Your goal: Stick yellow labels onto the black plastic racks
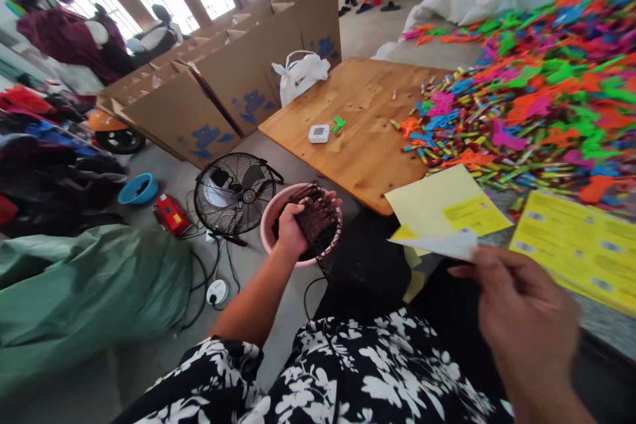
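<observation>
I see a person's two bare hands at work, with twelve o'clock straight ahead of them. The larger to my eye, the right hand (pixel 529 308), is at two o'clock, slightly blurred, its thumb and fingers pinched together on the edge of a pale yellow sheet (pixel 424 202) with one side turned up white. The left hand (pixel 292 233), just left of twelve, is half curled, thumb on top, around a dark netted bundle (pixel 318 222). It holds this over a pink basin (pixel 266 225), and hand and bundle hide much of the basin's inside.

Around them, from largest down: a row of cardboard cartons (pixel 213 99) runs from eleven toward twelve. A heap of bright plastic pieces (pixel 551 106) spreads at one to two. A wooden table (pixel 368 159) reaches from twelve to one; the pale sheet cuts across the view near its closest corner. A crumpled green cover (pixel 89 291) lies at ten. A black fan (pixel 238 195) stands at eleven, just beside the basin, between it and the cartons. Printed yellow sheets (pixel 576 245) lie at two, near the right hand. Smaller still are a blue bowl (pixel 150 197) at ten, then a white device (pixel 318 134) and a small green piece (pixel 338 124) side by side on the table at twelve.
</observation>
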The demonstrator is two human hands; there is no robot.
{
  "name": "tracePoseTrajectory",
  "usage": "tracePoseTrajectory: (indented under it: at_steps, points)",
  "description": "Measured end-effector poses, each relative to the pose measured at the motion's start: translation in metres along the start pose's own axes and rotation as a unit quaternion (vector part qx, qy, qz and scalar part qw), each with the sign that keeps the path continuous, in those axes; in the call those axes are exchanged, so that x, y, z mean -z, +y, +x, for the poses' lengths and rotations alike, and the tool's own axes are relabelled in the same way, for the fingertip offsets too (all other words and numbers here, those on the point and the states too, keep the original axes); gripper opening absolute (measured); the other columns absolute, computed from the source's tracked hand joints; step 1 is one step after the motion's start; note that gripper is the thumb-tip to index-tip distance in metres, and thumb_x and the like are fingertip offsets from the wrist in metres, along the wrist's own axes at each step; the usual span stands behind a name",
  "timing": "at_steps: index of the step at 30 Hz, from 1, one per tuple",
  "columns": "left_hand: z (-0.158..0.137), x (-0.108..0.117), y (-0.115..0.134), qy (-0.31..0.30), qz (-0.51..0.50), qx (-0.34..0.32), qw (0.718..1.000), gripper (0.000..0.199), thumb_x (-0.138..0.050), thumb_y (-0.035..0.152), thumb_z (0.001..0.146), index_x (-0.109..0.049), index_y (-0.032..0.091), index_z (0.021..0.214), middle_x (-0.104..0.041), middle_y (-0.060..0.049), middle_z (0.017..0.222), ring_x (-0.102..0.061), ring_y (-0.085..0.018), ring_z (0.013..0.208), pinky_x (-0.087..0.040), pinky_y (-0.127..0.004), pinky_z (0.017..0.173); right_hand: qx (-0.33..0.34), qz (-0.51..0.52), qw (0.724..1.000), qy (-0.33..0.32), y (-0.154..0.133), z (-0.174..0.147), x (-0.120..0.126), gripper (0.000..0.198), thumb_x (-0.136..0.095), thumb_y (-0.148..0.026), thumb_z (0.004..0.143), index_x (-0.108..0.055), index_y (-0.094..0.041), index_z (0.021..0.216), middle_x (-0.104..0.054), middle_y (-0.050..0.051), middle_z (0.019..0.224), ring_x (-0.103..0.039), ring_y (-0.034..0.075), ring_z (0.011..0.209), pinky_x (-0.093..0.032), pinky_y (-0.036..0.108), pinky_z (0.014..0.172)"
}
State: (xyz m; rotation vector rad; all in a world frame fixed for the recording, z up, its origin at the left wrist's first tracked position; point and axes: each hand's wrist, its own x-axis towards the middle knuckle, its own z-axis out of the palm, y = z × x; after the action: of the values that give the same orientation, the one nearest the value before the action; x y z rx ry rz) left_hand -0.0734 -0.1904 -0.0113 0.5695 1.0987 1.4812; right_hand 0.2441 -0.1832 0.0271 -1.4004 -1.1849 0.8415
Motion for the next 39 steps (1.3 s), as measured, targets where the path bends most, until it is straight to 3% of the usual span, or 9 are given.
tracePoseTrajectory:
  at_steps: [3,5,10,15,22,39]
  points:
    - [0.003,-0.054,-0.028,-0.011,-0.093,0.056,0.994,0.065,-0.053,0.045,0.072,-0.067,0.01,0.126,-0.072,-0.018,0.13,-0.066,-0.04,0.123,-0.055,-0.055,0.1,0.193,-0.06,0.977,-0.065,-0.014,-0.013,-0.012,0.01,-0.069,-0.036,0.094,-0.075,-0.029,0.1,-0.078,0.007,0.104,-0.076,0.027,0.091,-0.061,0.048,0.09]
    - [0.007,-0.079,-0.04,-0.013,-0.136,0.096,0.986,0.062,-0.056,0.039,0.07,-0.067,0.01,0.124,-0.075,-0.017,0.123,-0.069,-0.039,0.118,-0.055,-0.054,0.1,0.287,-0.083,0.95,-0.094,-0.014,-0.014,-0.017,0.014,-0.068,-0.025,0.095,-0.073,-0.03,0.107,-0.077,0.007,0.115,-0.075,0.026,0.1,-0.061,0.046,0.094]
    - [0.016,-0.108,-0.051,-0.067,-0.232,0.157,0.958,0.053,-0.059,0.042,0.083,-0.07,0.011,0.124,-0.078,-0.015,0.115,-0.073,-0.036,0.113,-0.055,-0.048,0.101,0.406,-0.116,0.905,-0.056,0.001,-0.002,-0.025,0.031,-0.071,-0.011,0.091,-0.07,-0.026,0.118,-0.076,0.007,0.119,-0.074,0.023,0.107,-0.06,0.042,0.1]
    - [0.017,-0.116,-0.058,-0.102,-0.261,0.164,0.946,0.06,-0.057,0.06,0.093,-0.07,0.015,0.131,-0.078,-0.013,0.119,-0.071,-0.034,0.119,-0.051,-0.046,0.108,0.406,-0.123,0.904,-0.044,0.015,0.001,-0.033,0.032,-0.071,-0.008,0.091,-0.07,-0.022,0.119,-0.075,0.01,0.119,-0.073,0.022,0.109,-0.059,0.04,0.103]
    - [0.016,-0.119,-0.062,-0.083,-0.264,0.154,0.948,0.061,-0.057,0.059,0.095,-0.068,0.014,0.135,-0.076,-0.014,0.125,-0.068,-0.034,0.125,-0.046,-0.047,0.114,0.403,-0.125,0.904,-0.074,0.025,-0.004,-0.035,0.032,-0.071,-0.007,0.092,-0.069,-0.022,0.12,-0.074,0.011,0.119,-0.072,0.023,0.111,-0.06,0.042,0.102]
    - [0.016,-0.119,-0.043,-0.114,-0.224,0.206,0.946,0.071,-0.042,0.068,0.097,-0.07,0.01,0.125,-0.079,-0.016,0.105,-0.076,-0.033,0.103,-0.056,-0.047,0.097,0.389,-0.154,0.893,-0.164,0.033,-0.007,-0.029,0.021,-0.063,-0.013,0.098,-0.067,-0.021,0.117,-0.073,0.011,0.117,-0.068,0.022,0.111,-0.056,0.043,0.102]
